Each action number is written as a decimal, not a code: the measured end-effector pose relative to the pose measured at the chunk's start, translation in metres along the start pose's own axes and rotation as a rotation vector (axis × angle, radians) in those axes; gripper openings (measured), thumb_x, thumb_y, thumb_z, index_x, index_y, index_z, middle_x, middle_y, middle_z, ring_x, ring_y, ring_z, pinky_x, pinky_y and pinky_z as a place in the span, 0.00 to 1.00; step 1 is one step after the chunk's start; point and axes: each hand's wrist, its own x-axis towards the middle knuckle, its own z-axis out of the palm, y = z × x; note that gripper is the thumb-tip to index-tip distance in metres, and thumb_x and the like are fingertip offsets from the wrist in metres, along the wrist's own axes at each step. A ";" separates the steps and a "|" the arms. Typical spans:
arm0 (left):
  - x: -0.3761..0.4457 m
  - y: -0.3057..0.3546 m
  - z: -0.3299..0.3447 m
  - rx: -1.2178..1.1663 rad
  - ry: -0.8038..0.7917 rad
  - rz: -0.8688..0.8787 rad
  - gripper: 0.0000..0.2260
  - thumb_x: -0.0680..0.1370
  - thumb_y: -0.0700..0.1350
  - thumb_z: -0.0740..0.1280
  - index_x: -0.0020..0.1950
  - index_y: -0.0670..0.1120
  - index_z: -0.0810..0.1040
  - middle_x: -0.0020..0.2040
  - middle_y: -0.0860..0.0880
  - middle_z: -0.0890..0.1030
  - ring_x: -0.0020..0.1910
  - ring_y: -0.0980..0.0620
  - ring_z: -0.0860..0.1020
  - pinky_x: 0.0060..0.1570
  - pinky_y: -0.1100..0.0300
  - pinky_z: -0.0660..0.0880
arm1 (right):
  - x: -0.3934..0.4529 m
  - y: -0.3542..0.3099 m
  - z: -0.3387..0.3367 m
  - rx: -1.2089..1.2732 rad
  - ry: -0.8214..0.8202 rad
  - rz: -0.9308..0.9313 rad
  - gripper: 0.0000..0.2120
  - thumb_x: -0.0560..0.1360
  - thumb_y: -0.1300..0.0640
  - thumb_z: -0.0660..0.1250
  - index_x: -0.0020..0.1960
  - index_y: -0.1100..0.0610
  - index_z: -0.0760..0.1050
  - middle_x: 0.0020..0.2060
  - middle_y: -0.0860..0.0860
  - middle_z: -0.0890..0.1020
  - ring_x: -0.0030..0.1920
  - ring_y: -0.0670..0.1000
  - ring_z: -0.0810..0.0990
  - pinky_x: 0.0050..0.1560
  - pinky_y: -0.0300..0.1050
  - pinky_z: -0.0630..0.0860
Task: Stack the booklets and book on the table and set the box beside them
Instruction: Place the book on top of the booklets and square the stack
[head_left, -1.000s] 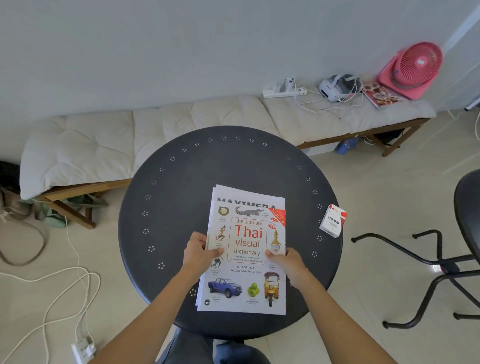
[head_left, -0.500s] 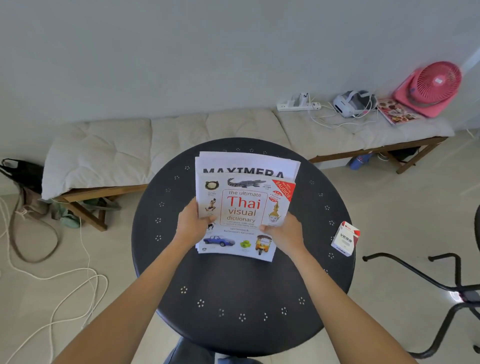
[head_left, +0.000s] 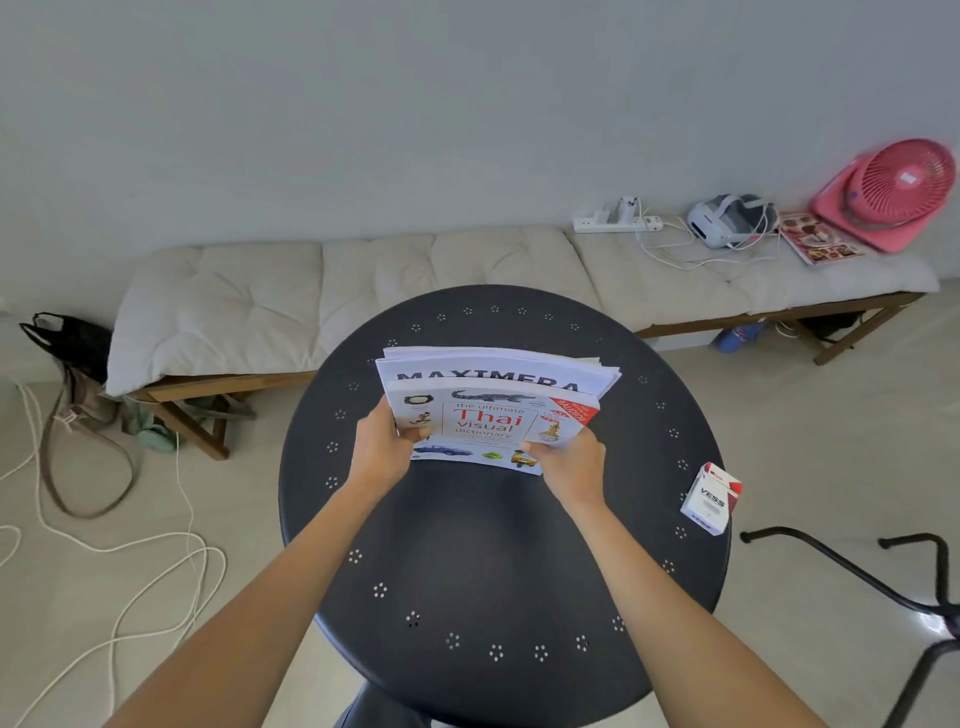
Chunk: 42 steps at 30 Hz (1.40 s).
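Stack now lifted and pushed toward table centre, tilted; left hand and right hand both clamp its near edge; box untouched at table's right rim; box placement pending.

Cushioned bench by the wall — pink fan, headset, power strip.

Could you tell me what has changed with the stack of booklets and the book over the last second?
Both hands, left hand and right hand, have carried the white Thai visual dictionary and the white booklets under it from the near side of the round black table toward its far side. The grip is unchanged. The small red-and-white box stayed at the table's right edge.
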 end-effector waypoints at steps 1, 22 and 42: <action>0.000 -0.001 0.000 0.006 -0.005 0.000 0.19 0.74 0.32 0.68 0.64 0.41 0.73 0.60 0.44 0.81 0.60 0.44 0.78 0.57 0.56 0.73 | 0.001 0.001 0.000 -0.004 -0.006 -0.001 0.22 0.70 0.64 0.74 0.63 0.57 0.76 0.59 0.54 0.82 0.61 0.54 0.80 0.60 0.50 0.76; 0.061 -0.010 -0.005 0.143 -0.157 -0.025 0.19 0.78 0.35 0.62 0.69 0.43 0.66 0.66 0.45 0.77 0.66 0.42 0.75 0.62 0.47 0.73 | 0.047 0.005 0.023 -0.062 -0.088 0.101 0.21 0.75 0.62 0.68 0.67 0.56 0.71 0.64 0.52 0.79 0.64 0.55 0.77 0.63 0.52 0.74; 0.190 -0.050 -0.014 0.344 -0.271 -0.284 0.13 0.76 0.43 0.69 0.59 0.40 0.77 0.62 0.44 0.80 0.59 0.44 0.80 0.56 0.52 0.77 | 0.173 0.003 0.100 -0.327 -0.315 0.270 0.14 0.74 0.55 0.71 0.57 0.58 0.76 0.59 0.53 0.82 0.56 0.53 0.81 0.34 0.34 0.70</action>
